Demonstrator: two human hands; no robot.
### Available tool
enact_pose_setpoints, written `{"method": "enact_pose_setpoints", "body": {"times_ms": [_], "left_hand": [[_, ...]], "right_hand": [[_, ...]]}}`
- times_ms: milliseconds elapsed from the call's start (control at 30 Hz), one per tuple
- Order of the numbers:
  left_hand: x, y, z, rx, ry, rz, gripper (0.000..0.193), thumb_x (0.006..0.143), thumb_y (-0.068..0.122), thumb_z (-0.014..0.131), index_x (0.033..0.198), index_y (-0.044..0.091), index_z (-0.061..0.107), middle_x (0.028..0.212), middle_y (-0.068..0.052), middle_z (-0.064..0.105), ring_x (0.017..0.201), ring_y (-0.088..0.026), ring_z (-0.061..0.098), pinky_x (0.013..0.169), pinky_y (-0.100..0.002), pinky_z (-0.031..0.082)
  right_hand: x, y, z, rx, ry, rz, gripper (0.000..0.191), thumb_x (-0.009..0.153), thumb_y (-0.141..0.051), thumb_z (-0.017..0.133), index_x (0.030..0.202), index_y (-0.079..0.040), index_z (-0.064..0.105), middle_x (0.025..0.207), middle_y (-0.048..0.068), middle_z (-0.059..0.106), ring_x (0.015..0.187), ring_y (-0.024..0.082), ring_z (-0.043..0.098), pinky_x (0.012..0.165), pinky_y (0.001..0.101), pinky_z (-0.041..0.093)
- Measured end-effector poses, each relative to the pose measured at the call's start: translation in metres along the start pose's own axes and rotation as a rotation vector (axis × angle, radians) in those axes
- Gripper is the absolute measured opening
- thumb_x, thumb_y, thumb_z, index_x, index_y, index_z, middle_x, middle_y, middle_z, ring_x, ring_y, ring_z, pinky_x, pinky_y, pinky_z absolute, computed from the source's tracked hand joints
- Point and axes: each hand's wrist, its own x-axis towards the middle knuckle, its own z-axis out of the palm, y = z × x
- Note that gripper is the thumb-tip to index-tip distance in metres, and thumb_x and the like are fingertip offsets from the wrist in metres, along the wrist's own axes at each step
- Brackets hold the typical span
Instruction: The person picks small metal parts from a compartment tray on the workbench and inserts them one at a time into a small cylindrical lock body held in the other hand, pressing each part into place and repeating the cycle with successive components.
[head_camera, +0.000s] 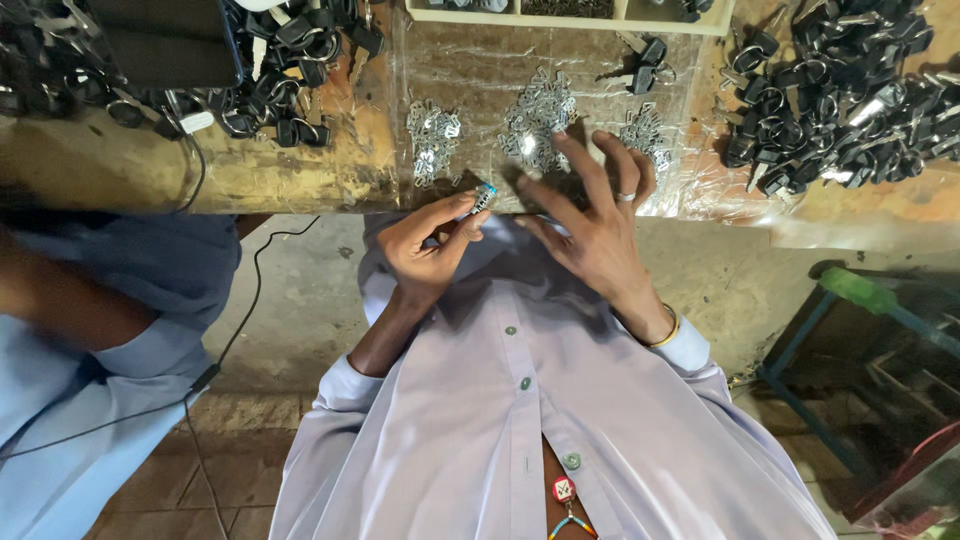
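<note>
My left hand (428, 243) pinches a small metal piece with a blue tip (484, 196) between thumb and fingers, at the near edge of a worn workbench (270, 175). My right hand (592, 217) is spread open beside it, fingertips reaching over the bench edge toward the middle pile of small silver metal pieces (538, 118). It wears a ring and a gold bangle. Two more silver piles lie on clear plastic sheeting, one on the left (432, 140) and one on the right (646, 132).
Heaps of black-headed keys on rings lie at the bench's far left (290, 50) and far right (850, 85). A dark phone (165, 40) with a cable sits top left. Another person's blue sleeve (110, 300) is at my left. A blue metal stand (860, 370) stands at right.
</note>
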Motion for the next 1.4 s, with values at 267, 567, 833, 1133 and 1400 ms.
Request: {"method": "enact_pose_setpoints", "body": {"times_ms": [267,567,833,1133,1400], "left_hand": [[0.001,-0.002,0.004,-0.101,-0.076,-0.013,0.024,0.092,-0.007,0.079,0.115,-0.005,0.071,0.117,-0.019,0.075,0.091,-0.018,0.079,0.066,-0.023,0.062],[0.004,0.000,0.013,-0.089,-0.106,0.004,0.023,0.093,-0.007,0.077,0.116,-0.005,0.071,0.119,-0.018,0.074,0.095,-0.019,0.078,0.070,-0.024,0.066],[0.006,0.003,0.009,0.090,-0.143,0.048,0.022,0.091,-0.002,0.081,0.113,-0.003,0.074,0.118,-0.016,0.076,0.089,-0.017,0.080,0.069,-0.023,0.064],[0.015,0.006,0.011,0.290,-0.181,0.298,0.023,0.089,-0.004,0.083,0.110,0.000,0.075,0.112,-0.015,0.077,0.099,-0.023,0.079,0.082,-0.030,0.065],[0.015,0.002,0.020,0.183,-0.222,0.222,0.026,0.087,-0.005,0.082,0.112,0.000,0.074,0.114,-0.016,0.076,0.094,-0.022,0.079,0.076,-0.028,0.064]], "right_hand": [[-0.004,0.006,-0.001,0.271,0.069,-0.083,0.015,0.089,-0.010,0.090,0.096,-0.013,0.078,0.104,-0.004,0.076,0.099,0.013,0.068,0.100,0.0401,0.033],[0.004,-0.009,0.009,0.336,0.205,0.027,0.019,0.085,0.000,0.085,0.101,-0.007,0.079,0.099,0.005,0.076,0.087,0.021,0.065,0.091,0.0323,0.039],[0.002,-0.015,0.019,0.591,0.178,0.253,0.028,0.090,-0.001,0.085,0.112,-0.003,0.068,0.098,0.001,0.076,0.087,0.012,0.069,0.086,0.0260,0.048],[0.006,-0.008,0.000,0.231,0.059,0.012,0.015,0.090,-0.015,0.088,0.100,-0.014,0.077,0.097,-0.002,0.075,0.085,0.014,0.060,0.092,0.0371,0.034],[0.002,0.008,-0.003,0.257,0.095,0.007,0.017,0.089,-0.016,0.087,0.102,-0.013,0.078,0.099,0.000,0.066,0.091,0.018,0.059,0.093,0.0375,0.035]]}}
